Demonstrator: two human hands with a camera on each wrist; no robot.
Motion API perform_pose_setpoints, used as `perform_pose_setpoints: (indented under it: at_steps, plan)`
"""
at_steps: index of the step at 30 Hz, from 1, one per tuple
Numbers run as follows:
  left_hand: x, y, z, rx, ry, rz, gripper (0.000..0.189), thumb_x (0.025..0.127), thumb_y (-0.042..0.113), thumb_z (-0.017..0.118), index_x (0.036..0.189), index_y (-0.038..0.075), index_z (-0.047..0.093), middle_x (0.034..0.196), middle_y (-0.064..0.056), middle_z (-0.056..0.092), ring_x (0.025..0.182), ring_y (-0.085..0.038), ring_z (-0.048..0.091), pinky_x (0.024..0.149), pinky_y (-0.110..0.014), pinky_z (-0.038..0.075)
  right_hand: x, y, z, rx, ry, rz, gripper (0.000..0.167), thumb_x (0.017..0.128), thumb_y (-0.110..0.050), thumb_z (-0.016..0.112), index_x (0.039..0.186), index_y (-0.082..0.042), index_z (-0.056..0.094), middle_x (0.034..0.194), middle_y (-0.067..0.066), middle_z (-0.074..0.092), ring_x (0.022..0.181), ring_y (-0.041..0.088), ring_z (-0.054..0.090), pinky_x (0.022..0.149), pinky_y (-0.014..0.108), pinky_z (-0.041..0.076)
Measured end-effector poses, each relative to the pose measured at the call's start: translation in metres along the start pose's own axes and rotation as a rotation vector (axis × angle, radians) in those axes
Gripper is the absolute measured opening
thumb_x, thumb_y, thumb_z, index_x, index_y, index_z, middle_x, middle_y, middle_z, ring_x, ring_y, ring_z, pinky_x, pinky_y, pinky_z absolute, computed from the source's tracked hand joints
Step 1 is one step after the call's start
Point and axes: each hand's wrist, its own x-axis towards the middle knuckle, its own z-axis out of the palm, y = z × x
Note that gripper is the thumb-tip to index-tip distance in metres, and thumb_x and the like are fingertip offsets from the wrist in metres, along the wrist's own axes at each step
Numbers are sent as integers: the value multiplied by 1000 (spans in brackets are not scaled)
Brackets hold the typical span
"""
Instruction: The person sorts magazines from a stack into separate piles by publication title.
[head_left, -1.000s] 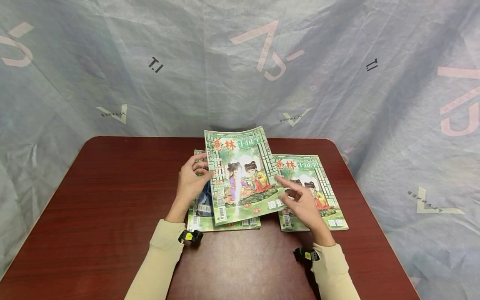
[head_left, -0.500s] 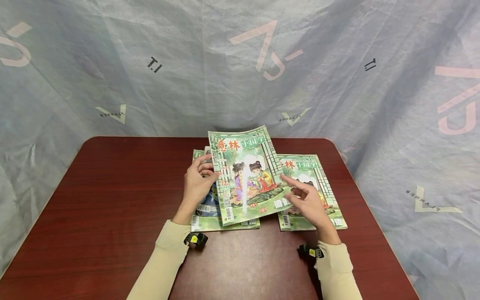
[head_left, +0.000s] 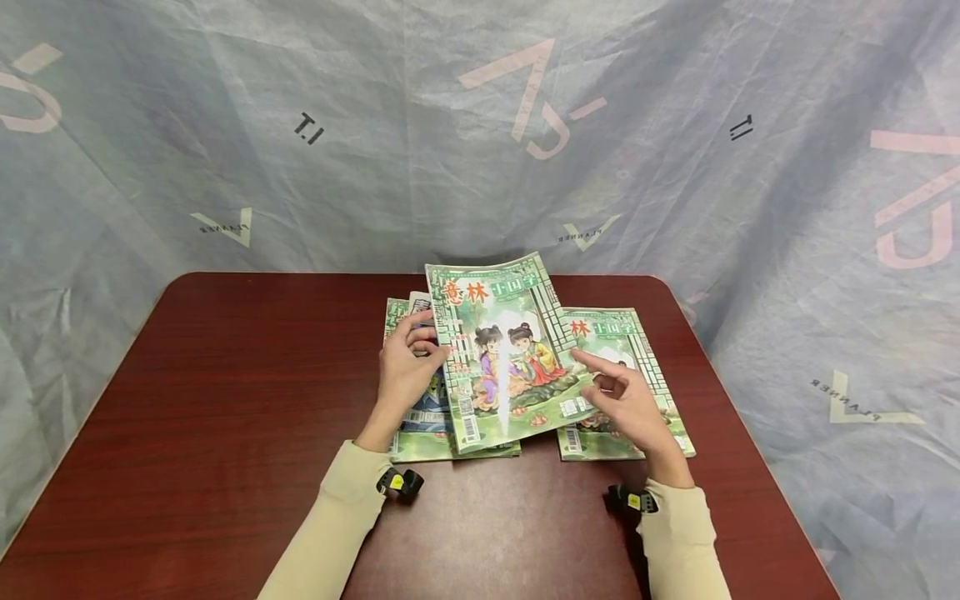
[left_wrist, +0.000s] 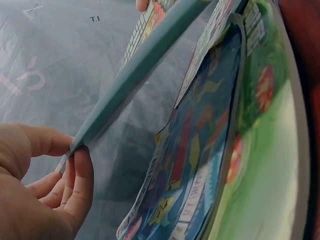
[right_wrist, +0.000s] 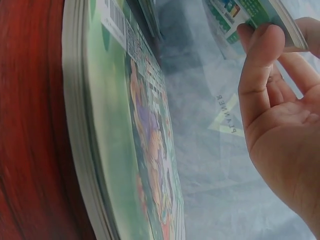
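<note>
A green magazine [head_left: 517,400] with two cartoon children on its cover is held raised and tilted between both hands. My left hand [head_left: 405,367] pinches its left edge between thumb and fingers; the left wrist view shows the spine [left_wrist: 130,85] in that grip. At its lower right edge, my right hand [head_left: 633,408] holds it between thumb and fingers. Beneath lies a blue-covered magazine [head_left: 427,417], on top of a green one [head_left: 420,446]. To the right rests a magazine with a matching cover [head_left: 667,425], partly covered; its pages look thick in the right wrist view, possibly several copies.
Everything rests on a dark red wooden table [head_left: 247,400] with rounded far corners. A grey printed cloth [head_left: 360,167] hangs behind the table and along its sides. Each wrist wears a small black camera [head_left: 401,483].
Both hands have carried the held magazine a little to the right. More of the blue-covered magazine shows on the left, and more of the right-hand magazine is covered.
</note>
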Motion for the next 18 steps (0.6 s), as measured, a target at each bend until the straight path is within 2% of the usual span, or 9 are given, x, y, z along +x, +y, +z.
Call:
perform_pose_setpoints:
  at_steps: [3, 8, 14, 18]
  plan:
    - [2, -2, 0, -46, -2, -2, 63, 95, -4, 81, 155, 8, 63, 125, -22, 73, 93, -21, 67, 74, -22, 53, 0, -3, 1, -4, -1, 12, 51, 105, 6, 68, 156, 3, 61, 135, 1, 71, 59, 9, 41, 48, 41, 40]
    - [1, 0, 6, -99, -9, -10, 63, 94, -7, 80, 154, 6, 63, 123, -23, 72, 89, -19, 62, 75, -20, 53, -3, -5, -2, -28, 12, 38, 52, 106, 4, 69, 157, 1, 61, 152, 1, 66, 67, 6, 47, 52, 38, 42]
    - [0, 1, 7, -85, -5, -24, 61, 96, -5, 79, 154, 7, 63, 123, -21, 72, 89, -21, 60, 74, -21, 51, -5, -6, -3, -42, 12, 49, 52, 106, 4, 70, 157, -1, 61, 156, 0, 65, 70, 5, 50, 55, 40, 45]
    - [-1, 1, 6, -73, -9, -26, 62, 96, -3, 80, 154, 7, 62, 123, -19, 72, 91, -20, 63, 75, -22, 52, -6, -8, -3, -48, 9, 43, 53, 105, 4, 70, 157, 0, 61, 155, -3, 65, 72, 4, 54, 59, 32, 48]
